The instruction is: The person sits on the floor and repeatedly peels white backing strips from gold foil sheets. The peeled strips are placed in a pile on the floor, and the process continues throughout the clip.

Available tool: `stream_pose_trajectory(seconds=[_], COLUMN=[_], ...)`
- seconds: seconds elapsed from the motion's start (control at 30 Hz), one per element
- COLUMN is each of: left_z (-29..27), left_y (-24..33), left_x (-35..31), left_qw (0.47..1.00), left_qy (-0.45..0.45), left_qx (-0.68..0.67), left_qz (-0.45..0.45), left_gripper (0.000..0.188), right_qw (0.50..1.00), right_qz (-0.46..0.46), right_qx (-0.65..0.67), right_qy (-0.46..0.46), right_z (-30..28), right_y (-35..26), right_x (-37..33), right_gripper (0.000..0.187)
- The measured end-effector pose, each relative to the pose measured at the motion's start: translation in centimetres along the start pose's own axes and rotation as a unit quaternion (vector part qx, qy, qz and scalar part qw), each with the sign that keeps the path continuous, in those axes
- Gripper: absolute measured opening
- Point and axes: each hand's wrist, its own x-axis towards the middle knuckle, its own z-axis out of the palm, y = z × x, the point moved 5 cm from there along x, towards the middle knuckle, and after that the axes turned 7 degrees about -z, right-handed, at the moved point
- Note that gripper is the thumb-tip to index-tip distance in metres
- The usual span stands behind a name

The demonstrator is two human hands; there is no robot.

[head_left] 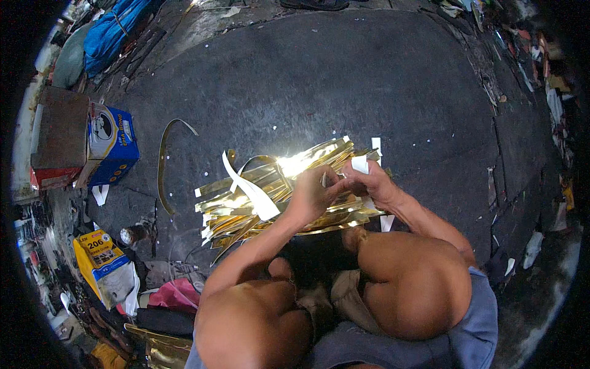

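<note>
Two bare hands meet over a heap of shiny gold strips on a dark floor.

The gold strips (pixel 278 176) lie fanned across the centre of the frame, a curling white strip (pixel 258 198) on top. The right hand (pixel 373 183), just right of centre, grips a small white piece (pixel 359 164) between its fingers. The left hand (pixel 312 189) is curled, fingertips against the right's; whether it grasps anything, I cannot tell. One narrow curved strip (pixel 162 166) lies apart, left of the heap. A blue-and-white box (pixel 114 146) stands at the left, a yellow-and-blue packet (pixel 101 261) lower left, and bundled blue sheeting (pixel 114 35) upper left.
</note>
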Motion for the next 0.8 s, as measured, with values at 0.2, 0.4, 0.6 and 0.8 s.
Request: stream_pose_trajectory(seconds=[0.2, 0.4, 0.6, 0.8], left_z=[-0.3, -12.8, -33.1, -36.9], left_y=[3.1, -3.1, -11.5, -9.1], left_x=[-2.3, -2.8, -10.0, -15.5], left_qw=[0.994, 0.884, 0.776, 0.767], left_qy=[0.04, 0.268, 0.37, 0.551], left_qx=[0.087, -0.308, -0.506, -0.324], left_qz=[0.054, -0.225, -0.071, -0.055], left_gripper=[0.02, 0.018, 0.027, 0.024], right_qw=[0.999, 0.909, 0.793, 0.754], right_qz=[0.001, -0.053, -0.167, -0.341], right_qx=[-0.037, 0.381, 0.311, 0.101], right_qy=[-0.04, 0.16, 0.497, 0.553], right_z=[-0.3, -11.3, -44.4, -51.3], right_y=[0.5, 0.5, 3.4, -4.2], right_x=[-0.4, 1.5, -2.7, -9.1], right_gripper=[0.023, 0.021, 0.025, 0.021])
